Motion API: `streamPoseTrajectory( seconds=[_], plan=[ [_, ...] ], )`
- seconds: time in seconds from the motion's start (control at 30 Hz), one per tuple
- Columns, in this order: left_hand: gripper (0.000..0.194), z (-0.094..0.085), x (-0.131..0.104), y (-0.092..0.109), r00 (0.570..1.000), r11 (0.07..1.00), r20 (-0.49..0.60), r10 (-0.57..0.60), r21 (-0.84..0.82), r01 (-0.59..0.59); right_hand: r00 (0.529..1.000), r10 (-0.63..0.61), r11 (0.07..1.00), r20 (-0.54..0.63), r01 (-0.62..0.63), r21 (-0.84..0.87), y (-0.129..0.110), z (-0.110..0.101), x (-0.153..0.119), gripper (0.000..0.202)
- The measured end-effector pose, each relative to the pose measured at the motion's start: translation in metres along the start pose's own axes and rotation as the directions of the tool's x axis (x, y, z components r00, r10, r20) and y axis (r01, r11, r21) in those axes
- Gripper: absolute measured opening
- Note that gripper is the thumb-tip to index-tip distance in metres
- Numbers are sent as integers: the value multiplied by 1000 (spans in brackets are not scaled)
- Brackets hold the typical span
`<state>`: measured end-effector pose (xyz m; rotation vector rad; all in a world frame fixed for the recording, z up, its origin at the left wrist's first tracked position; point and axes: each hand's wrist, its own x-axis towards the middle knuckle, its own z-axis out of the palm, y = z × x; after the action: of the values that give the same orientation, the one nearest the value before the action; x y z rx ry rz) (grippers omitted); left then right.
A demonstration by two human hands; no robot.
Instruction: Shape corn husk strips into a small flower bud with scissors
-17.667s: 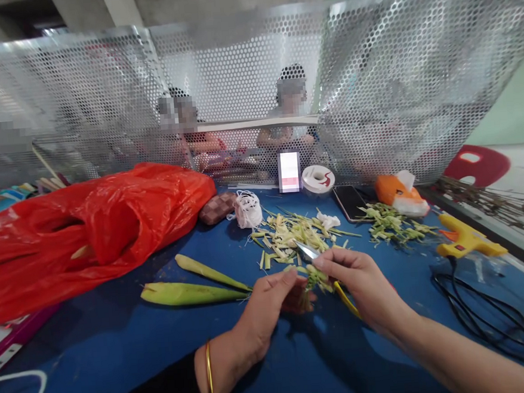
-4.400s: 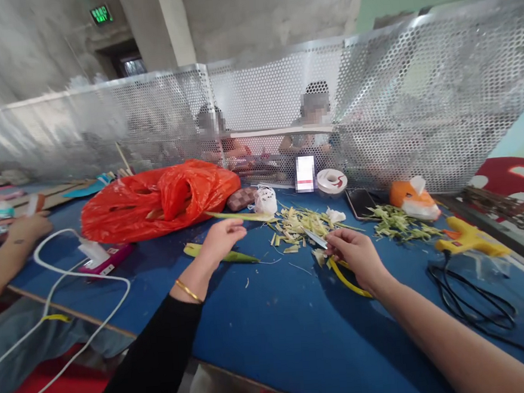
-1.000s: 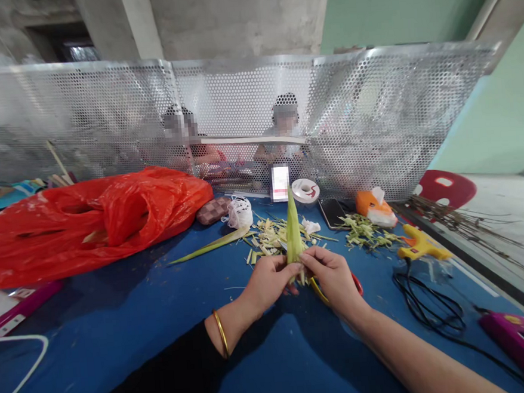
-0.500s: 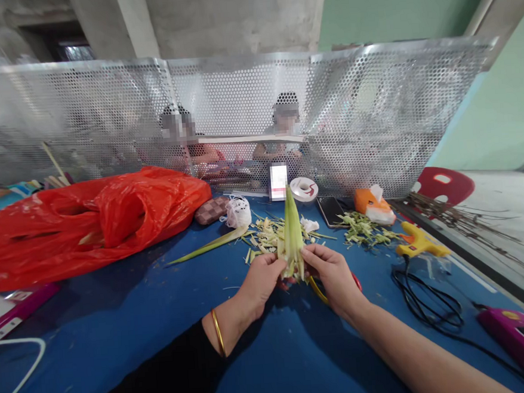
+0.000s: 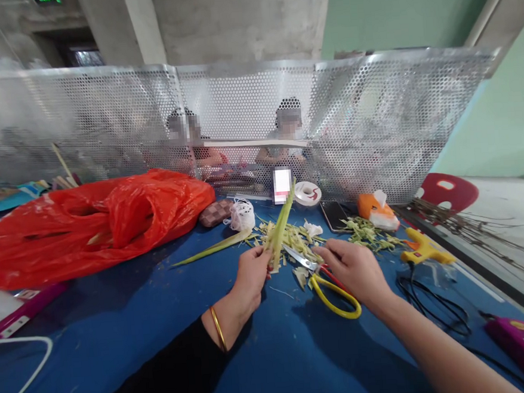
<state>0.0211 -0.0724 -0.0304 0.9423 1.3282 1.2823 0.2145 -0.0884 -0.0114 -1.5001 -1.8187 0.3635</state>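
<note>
My left hand (image 5: 252, 278) pinches the base of a green pointed husk bundle (image 5: 282, 225), whose tip leans up and to the right. To its right, my right hand (image 5: 350, 265) is closed above a pair of scissors (image 5: 336, 305) with a yellow and a red handle; its fingertips are curled and what they hold, if anything, is hidden. The scissor blades point up and left into a heap of pale green scraps (image 5: 301, 241). One long husk leaf (image 5: 212, 248) lies on the blue table (image 5: 265, 364) to the left of the heap.
A red plastic bag (image 5: 93, 226) covers the left side. Behind the scraps are white string (image 5: 242, 214), a ribbon roll (image 5: 307, 194), a phone (image 5: 334, 216) and tissues (image 5: 377, 211). A yellow glue gun (image 5: 425, 250) with a black cable lies right. People sit beyond the perforated screen (image 5: 246, 96).
My right hand has let go of the husk bundle and moved right, uncovering the scissors. The bundle now tilts right in my left hand. The view has shifted slightly.
</note>
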Motion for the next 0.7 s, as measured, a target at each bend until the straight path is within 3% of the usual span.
streamPoseTrajectory(
  seconds=[0.07, 0.1, 0.17, 0.23, 0.33, 0.43, 0.6, 0.7],
  plan=[
    [17, -2, 2, 3, 999, 1000, -29, 19, -12, -19, 986, -35, 926, 162, 93, -367, 2, -14, -1, 18],
    [16, -2, 3, 4, 999, 999, -43, 31, -17, -32, 968, -2, 876, 251, 123, -466, 4, -19, -4, 9],
    [14, -3, 4, 6, 995, 998, -78, 59, -27, -61, 906, 90, 837, 414, 157, -524, 7, -22, -11, 28],
    [13, -3, 5, 5, 989, 996, -121, 82, -34, -87, 861, 127, 823, 492, 185, -537, 10, -17, -19, 47],
    [11, -3, 7, 3, 981, 993, -162, 108, -32, -114, 865, 99, 768, 491, 248, -591, 14, -3, -25, 70],
    [9, -4, 10, 1, 976, 991, -174, 128, -23, -134, 871, 74, 741, 486, 278, -611, 17, 3, -21, 72],
    [8, -7, 14, 1, 972, 989, -187, 140, -29, -148, 897, 135, 831, 420, 128, -541, 26, -14, -8, 68],
    [9, -7, 14, 3, 974, 990, -186, 127, -44, -137, 909, 75, 952, 411, 57, -301, 31, -24, -6, 58]
  ],
)
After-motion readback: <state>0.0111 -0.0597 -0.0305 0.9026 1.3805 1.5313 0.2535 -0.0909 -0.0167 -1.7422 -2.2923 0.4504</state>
